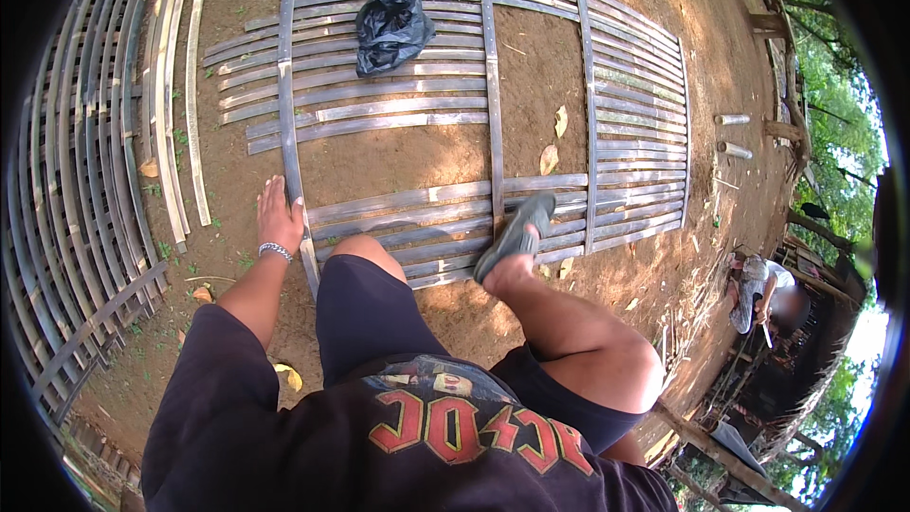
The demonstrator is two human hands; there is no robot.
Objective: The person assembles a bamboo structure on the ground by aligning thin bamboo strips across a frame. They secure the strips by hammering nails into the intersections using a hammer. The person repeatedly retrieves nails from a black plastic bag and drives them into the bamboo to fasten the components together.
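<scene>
A panel of split bamboo slats lies on the dirt ground in front of me, its slats fixed across several long crosspieces. My left hand, with a chain bracelet at the wrist, is laid flat with fingers stretched out at the edge of the left crosspiece. It grips nothing. A crumpled black plastic bag rests on the far slats. My right foot, in a dark sandal, stands on the nearer slats by the middle crosspiece. My right hand does not show; my right leg and body cover that side.
Another slatted bamboo panel lies along the left, with loose bamboo strips beside it. Two short bamboo pieces lie to the right. Further right, another person crouches by a thatched shelter. Dry leaves dot the gaps.
</scene>
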